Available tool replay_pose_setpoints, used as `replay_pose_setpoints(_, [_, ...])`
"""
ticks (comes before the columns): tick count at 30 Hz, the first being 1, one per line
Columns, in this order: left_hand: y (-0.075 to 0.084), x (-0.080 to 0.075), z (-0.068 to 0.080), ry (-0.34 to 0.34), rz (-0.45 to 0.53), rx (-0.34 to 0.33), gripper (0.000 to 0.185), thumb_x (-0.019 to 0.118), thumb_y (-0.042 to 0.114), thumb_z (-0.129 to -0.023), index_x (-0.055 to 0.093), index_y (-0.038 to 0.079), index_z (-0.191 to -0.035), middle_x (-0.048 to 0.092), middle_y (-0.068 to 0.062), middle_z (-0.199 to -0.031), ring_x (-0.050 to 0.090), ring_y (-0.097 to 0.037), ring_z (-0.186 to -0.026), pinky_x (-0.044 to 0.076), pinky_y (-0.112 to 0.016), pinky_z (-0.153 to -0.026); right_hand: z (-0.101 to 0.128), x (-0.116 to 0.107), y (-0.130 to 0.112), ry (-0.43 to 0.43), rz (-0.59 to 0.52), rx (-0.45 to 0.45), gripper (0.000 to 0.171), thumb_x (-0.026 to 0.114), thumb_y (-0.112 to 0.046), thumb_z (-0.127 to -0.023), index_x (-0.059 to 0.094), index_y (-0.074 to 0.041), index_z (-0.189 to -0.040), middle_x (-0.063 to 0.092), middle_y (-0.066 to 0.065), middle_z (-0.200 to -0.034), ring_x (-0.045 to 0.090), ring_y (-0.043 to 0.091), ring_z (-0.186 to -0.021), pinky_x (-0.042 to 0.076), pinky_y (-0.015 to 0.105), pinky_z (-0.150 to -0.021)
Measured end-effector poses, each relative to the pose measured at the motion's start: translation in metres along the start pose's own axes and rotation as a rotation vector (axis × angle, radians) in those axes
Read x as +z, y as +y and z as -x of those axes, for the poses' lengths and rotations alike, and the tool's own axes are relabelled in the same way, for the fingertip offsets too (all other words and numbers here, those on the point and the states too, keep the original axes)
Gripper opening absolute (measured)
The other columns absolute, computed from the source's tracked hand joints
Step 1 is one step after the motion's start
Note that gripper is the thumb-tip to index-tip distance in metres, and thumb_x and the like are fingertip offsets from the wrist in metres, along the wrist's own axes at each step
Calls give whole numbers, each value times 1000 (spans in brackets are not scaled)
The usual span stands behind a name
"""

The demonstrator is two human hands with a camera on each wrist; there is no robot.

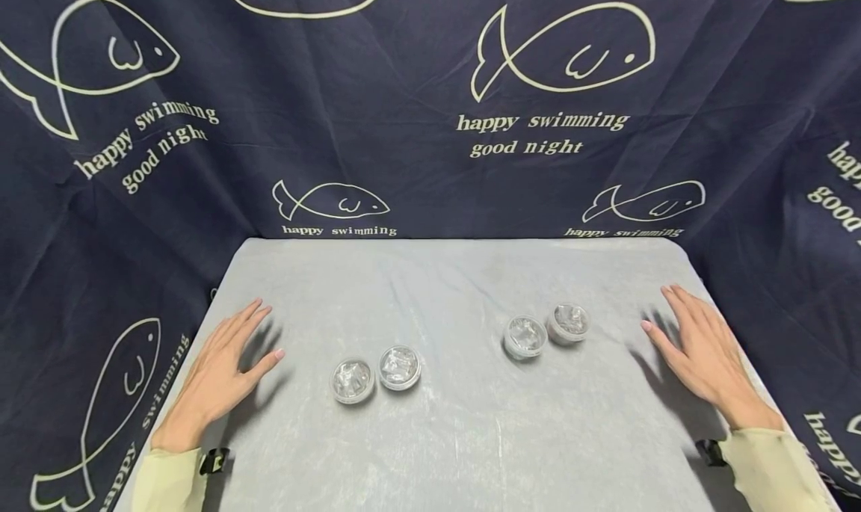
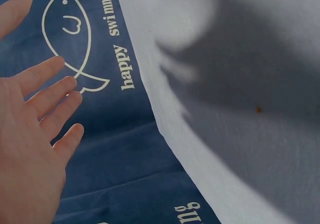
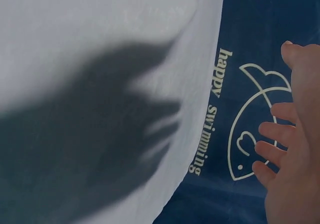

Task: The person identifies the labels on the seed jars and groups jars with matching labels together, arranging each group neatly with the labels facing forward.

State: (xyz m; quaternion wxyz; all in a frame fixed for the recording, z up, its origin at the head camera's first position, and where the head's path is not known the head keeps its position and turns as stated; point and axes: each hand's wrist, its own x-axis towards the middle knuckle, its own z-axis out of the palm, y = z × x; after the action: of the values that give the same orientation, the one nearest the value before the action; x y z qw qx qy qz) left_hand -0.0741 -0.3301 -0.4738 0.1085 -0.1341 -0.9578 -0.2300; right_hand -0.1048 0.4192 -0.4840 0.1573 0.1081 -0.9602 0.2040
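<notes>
Each flat, spread, empty hand flanks its own pair of small round clear plastic cups: left hand (image 1: 222, 366) beside the left pair (image 1: 375, 374), right hand (image 1: 699, 355) beside the right pair (image 1: 546, 330), on the grey worktop (image 1: 457, 437).

Navy fish-print cloth (image 1: 417, 123) drapes behind grey table (image 1: 457, 452).

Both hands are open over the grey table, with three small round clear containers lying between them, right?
Not three: the head view shows four containers, one pair nearer the left hand and another pair nearer the right hand. Both hands are open over the grey table.
</notes>
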Motion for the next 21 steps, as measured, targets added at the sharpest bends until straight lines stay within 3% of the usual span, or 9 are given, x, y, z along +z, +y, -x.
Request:
replay_pose_setpoints(8, [11,-2,-1,0,11,4,79,80,41,-97,45,22,-165,40,-7,-171,40,-43,-151,27,-56,-127,-8,0,-21,13,-44,-31,72,68,-28,-105,38,-6,-166,41,27,-164,33,49,-153,14,56,-132])
replay_pose_setpoints(13, [20,-2,-1,-18,31,-12,78,79,42,-97,44,26,-165,42,-6,-169,41,-42,-151,37,-67,-116,-13,1,-34,16,-56,-54,72,71,-27,-103,40,-5,-165,43,28,-162,37,51,-149,17,56,-131])
replay_pose_setpoints(21, [30,-2,0,-27,51,-9,79,81,42,-96,44,30,-165,44,-1,-168,43,-37,-151,40,-68,-112,-16,7,-52,26,-75,-97,73,75,-25,-100,44,-4,-162,46,27,-160,41,51,-146,20,57,-130])
